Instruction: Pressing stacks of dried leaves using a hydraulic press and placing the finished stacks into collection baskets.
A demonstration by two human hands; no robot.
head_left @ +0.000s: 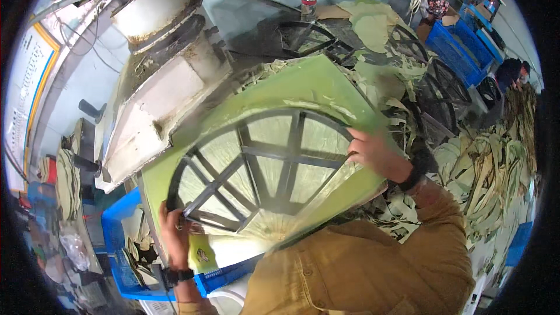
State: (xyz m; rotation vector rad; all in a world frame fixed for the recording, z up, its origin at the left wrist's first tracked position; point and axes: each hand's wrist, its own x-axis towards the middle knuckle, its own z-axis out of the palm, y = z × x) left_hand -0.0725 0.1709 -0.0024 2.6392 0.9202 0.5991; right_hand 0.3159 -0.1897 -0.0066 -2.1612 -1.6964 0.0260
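A black half-round cutting die (290, 156) with spokes and a crossbar lies tilted over a thick green board (332, 90). My left hand (175, 234) is closed round the die's lower left end, with the thumb toward me. At the right end of the arc, my right hand (378, 154) grips the rim, its fingers bent over the edge. Light green, creased surface shows between the spokes. A small yellow-green piece with a dark mark (203, 255) lies by my left hand, near the board's front edge.
A worn white press head (169, 90) overhangs the board's left side. Below it sits a blue crate (112, 242) with scraps inside. Pale green offcuts (466, 166) heap up at right. Behind lie more black dies (312, 38), a red-lidded jar (308, 9) and another blue crate (455, 52).
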